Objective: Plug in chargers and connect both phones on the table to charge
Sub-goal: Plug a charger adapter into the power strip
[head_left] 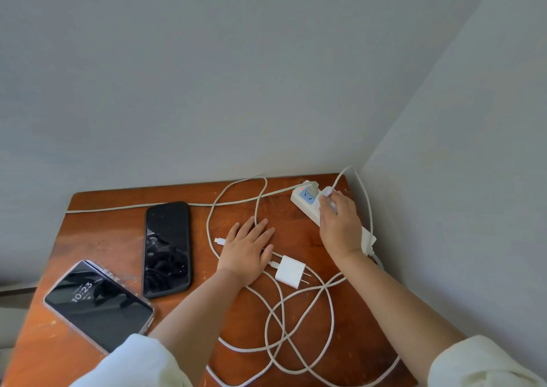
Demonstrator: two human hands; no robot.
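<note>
1. The right hand (340,224) sits at about two o'clock on the scuffed reddish-brown wooden table (118,218), its fingers closed around a small white charger plug (326,195) that it presses onto the long white power strip with blue socket faces (307,198); this looks like the seating of the first charger, with the strip pushed into the wall corner so it has something to brace against

2. The left hand (247,249) lies flat and spread near the table's centre, palm down, gripping nothing; it rests on the white braided charging cables (299,327), probably to pin the loose loops so they do not drag while the other hand pushes

3. A second square white wall adapter with two bare metal prongs (291,271) lies just beside the left hand at its four o'clock, unplugged, prongs pointing toward the right edge, within easy reach for the next socket

4. A free white cable connector tip (218,241) lies at the left hand's nine o'clock, pointing toward the phones and joined to neither

5. The black glossy phone with a dark screen (167,249) lies face up at about nine o'clock of centre; the clear-cased phone with a lit clock screen (99,305) lies at seven o'clock near the front-left edge; both are well apart from the strip, so the cable slack will have to be drawn leftward, and neither is connected yet
</note>
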